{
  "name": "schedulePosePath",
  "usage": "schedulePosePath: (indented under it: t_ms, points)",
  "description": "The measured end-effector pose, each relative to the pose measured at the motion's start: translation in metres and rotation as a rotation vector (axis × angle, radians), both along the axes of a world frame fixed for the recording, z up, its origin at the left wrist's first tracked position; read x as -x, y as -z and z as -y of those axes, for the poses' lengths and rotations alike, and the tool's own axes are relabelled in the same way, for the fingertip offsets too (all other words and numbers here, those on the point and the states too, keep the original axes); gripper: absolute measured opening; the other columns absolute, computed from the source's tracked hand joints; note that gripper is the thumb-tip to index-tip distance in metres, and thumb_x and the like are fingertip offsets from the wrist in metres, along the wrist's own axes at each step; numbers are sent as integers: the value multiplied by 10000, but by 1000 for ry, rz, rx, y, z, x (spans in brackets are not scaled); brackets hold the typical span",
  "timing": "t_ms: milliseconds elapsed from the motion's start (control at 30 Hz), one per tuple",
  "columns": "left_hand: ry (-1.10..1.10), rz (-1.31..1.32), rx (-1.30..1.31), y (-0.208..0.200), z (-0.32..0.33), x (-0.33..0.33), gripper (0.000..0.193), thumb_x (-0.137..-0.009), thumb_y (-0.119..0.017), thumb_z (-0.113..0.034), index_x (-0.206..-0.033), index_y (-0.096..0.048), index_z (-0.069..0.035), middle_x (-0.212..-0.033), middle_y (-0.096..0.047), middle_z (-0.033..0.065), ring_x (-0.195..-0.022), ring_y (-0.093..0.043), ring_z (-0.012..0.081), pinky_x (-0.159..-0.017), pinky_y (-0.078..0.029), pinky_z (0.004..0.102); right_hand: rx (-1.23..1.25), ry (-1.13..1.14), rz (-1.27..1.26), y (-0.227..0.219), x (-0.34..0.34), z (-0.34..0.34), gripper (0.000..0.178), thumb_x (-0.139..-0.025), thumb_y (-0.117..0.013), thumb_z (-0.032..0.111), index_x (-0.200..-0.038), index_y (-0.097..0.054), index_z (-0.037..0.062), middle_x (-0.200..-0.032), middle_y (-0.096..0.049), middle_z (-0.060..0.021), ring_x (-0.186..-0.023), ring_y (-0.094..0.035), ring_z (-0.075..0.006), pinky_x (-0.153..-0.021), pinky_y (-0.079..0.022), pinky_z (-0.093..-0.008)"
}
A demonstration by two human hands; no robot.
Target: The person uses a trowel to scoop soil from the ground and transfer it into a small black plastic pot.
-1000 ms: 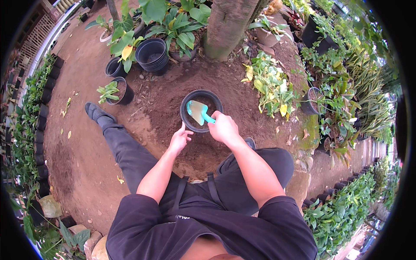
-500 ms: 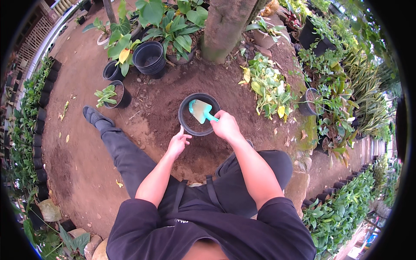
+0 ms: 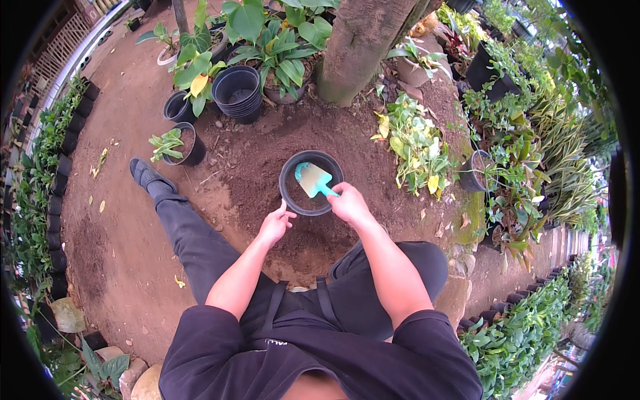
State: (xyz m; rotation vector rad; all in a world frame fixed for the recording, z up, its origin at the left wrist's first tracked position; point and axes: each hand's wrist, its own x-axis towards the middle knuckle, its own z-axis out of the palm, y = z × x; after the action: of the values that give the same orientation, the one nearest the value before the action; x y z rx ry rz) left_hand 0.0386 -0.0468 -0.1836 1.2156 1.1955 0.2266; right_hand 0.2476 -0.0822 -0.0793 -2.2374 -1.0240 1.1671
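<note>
A round black plastic pot [image 3: 307, 212] stands on loose soil between my legs, with dark soil inside it. My right hand [image 3: 350, 204] is closed round the handle of a turquoise hand trowel [image 3: 313, 179]. The trowel's pale, dirt-smeared blade lies over the inside of the pot and points to the far left. At the pot's near left side is my left hand [image 3: 275, 225], fingers apart, its index finger stretched up against the outer wall. How deep the soil in the pot reaches is hard to tell.
Beyond the pot is a tree trunk [image 3: 353, 60]. A stack of black pots [image 3: 238, 97] and a small potted plant [image 3: 190, 147] stand far left. Uprooted yellow-green cuttings [image 3: 417, 143] lie on the ground to the right, near another black pot [image 3: 475, 175].
The whole view has shifted slightly, so the pot appears a little lower and farther right. The trowel remains over the pot in my right hand; my left hand keeps its place beside it.
</note>
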Motion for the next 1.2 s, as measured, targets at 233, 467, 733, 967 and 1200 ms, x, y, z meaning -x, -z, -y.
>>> schedulePosePath:
  t_ms: [233, 467, 733, 967, 1200]
  points:
    - [-40, 32, -15, -13, 5, -10, 580, -925, -354, -39, -1447, -116, -121, -1060, -611, 45, -706, -519, 99, -708, -453, 233, 14, -72, 120, -3, 12, 11, 300, -819, -595, 218, -1061, -566, 43, -953, -639, -173, -914, -624, -289, -797, -470, -370]
    - [16, 13, -36, 11, -1, 8, 578, -939, -369, -85, -1453, -113, -151, -1115, -594, 11, -754, -530, 85, -594, -441, 215, 62, -257, 266, -54, 34, 12, 266, -832, -546, 216, -1058, -545, 75, -939, -637, -184, -930, -607, -349, -804, -474, -436]
    - [-4, -5, 7, -7, 0, -1, 585, -919, -367, -40, -1444, -118, -98, -1082, -612, 49, -700, -529, 87, -637, -448, 219, 24, -371, 363, -54, 36, 13, 252, -814, -529, 183, -1037, -524, 67, -894, -648, -166, -878, -624, -345, -750, -485, -453]
    - [55, -26, -14, 1, -4, 6, 594, -924, -389, -68, -1447, -116, -129, -1074, -612, 25, -689, -519, 90, -656, -460, 232, 62, -422, 386, -61, 34, 12, 266, -809, -531, 185, -1058, -535, 91, -901, -650, -147, -873, -631, -323, -746, -491, -443]
    - [77, -72, -11, -16, -4, 9, 596, -917, -421, -108, -1445, -145, -111, -1067, -607, 30, -706, -536, 98, -684, -461, 244, 87, -468, 448, -66, 37, 11, 255, -808, -525, 169, -1052, -551, 100, -922, -651, -136, -893, -632, -314, -752, -493, -431]
